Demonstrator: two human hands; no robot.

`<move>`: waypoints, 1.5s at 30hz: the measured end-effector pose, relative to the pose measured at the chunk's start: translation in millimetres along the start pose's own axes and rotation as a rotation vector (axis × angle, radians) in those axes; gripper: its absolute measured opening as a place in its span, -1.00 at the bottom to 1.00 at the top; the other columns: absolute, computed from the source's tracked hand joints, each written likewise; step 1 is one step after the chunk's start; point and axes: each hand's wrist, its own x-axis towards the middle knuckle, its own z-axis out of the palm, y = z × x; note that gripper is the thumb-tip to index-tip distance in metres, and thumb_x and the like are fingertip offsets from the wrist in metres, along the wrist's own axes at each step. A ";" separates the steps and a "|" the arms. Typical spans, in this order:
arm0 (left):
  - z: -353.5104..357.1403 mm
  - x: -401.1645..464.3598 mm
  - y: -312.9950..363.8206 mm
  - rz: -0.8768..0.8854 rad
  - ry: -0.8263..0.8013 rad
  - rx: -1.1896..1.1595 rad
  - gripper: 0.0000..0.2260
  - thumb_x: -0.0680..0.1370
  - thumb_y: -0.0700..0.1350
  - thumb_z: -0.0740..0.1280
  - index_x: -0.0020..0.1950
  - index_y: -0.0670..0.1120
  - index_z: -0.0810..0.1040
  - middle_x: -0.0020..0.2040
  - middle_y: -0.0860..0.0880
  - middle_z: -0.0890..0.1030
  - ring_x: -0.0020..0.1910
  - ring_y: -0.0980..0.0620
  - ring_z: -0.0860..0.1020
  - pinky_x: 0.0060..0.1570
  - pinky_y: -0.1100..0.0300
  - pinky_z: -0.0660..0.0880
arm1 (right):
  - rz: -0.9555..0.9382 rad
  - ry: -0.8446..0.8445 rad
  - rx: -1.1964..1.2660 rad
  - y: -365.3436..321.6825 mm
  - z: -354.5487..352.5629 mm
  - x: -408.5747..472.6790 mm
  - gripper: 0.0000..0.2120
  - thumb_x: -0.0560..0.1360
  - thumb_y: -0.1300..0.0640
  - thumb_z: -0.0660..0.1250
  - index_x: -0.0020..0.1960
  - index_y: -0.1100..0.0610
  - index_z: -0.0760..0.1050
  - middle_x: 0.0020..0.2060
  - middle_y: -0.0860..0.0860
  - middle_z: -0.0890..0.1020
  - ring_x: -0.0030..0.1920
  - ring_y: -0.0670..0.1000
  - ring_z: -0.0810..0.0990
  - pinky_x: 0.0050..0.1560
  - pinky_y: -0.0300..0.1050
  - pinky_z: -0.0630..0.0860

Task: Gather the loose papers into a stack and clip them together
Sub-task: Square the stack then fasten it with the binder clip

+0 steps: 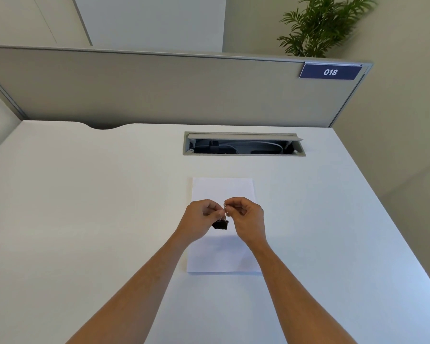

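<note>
White counter (85, 219), office cubicle, grey partition behind. Stack of papers (222, 189) lying flat near the middle, edges squared up, long side running away from the viewer, so gathering looks done (how many sheets cannot be told from above). Black binder clip (220, 224) held in the air just over the middle of the stack, not touching any edge of it, black body hanging down and wire handles up. Left hand (201, 217) and right hand (246, 217) close together, fingers of each curled in and pinching the wire handles at the top from either side. Jaws of the clip apparently closed, though too small to be sure.

Step in hand, by judgement: readying the clip, not yet clipping. Next move likely calls for turning the clip so its mouth faces an edge of the stack, squeezing both handles together to spread the mouth, then sliding it over a short edge or corner while one hand steadies or lifts the sheets slightly off the counter. Worth keeping the sheets aligned during that lift, since loose pages slip easily.

Farther out: open cable tray (243, 145) sunk into the counter beyond the papers, curved notch at the back left edge, blue label (330, 72) reading 018 on the partition (159, 90), green potted plant (323, 26) behind the right corner
</note>
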 end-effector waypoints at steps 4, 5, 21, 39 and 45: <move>-7.5 -2.8 4.9 -0.094 -0.089 -0.132 -0.90 0.57 -0.24 0.36 -0.01 -0.26 0.63 -0.11 -0.16 0.71 -0.08 -0.13 0.70 -0.09 0.07 0.64 | 0.010 -0.018 0.078 -1.1 -0.3 -1.2 -0.86 0.48 0.40 0.34 -0.06 0.23 0.64 -0.19 0.07 0.71 -0.20 -0.03 0.69 -0.11 -0.24 0.59; -8.9 -2.6 5.7 -0.098 -0.102 -0.124 -0.90 0.56 -0.26 0.37 0.00 -0.27 0.63 -0.11 -0.17 0.71 -0.07 -0.15 0.69 -0.05 0.02 0.64 | 0.008 -0.023 0.084 -1.3 0.2 -1.3 -0.85 0.48 0.41 0.34 -0.06 0.24 0.63 -0.19 0.08 0.71 -0.19 0.00 0.69 -0.11 -0.22 0.60; -6.3 -6.6 16.5 -0.085 0.007 -0.026 -0.82 0.47 -0.30 0.36 -0.11 -0.10 0.38 -0.33 -0.11 0.59 -0.31 0.02 0.55 -0.18 0.13 0.45 | 0.002 -0.016 0.058 -5.9 11.3 -2.0 -0.80 0.48 0.42 0.30 -0.05 0.23 0.65 -0.19 0.07 0.72 -0.15 -0.01 0.72 -0.09 -0.25 0.60; -1.3 -9.2 16.9 -0.150 0.358 -0.242 -0.79 0.50 -0.34 0.29 -0.01 -0.08 0.33 -0.30 -0.11 0.56 -0.29 -0.06 0.58 -0.32 0.27 0.55 | -0.061 0.070 0.030 -1.9 12.7 -7.7 -0.89 0.47 0.36 0.38 -0.12 0.20 0.63 -0.25 0.04 0.72 -0.20 -0.01 0.72 -0.03 -0.06 0.64; -9.4 -7.2 22.8 -0.291 0.285 -0.520 -0.76 0.52 -0.36 0.20 0.11 -0.14 0.52 -0.32 -0.15 0.60 -0.29 -0.14 0.64 -0.20 0.13 0.61 | -0.072 0.068 0.069 2.5 14.1 -11.3 -0.84 0.46 0.36 0.40 -0.16 0.12 0.61 -0.24 0.00 0.70 -0.16 0.06 0.70 -0.02 -0.04 0.63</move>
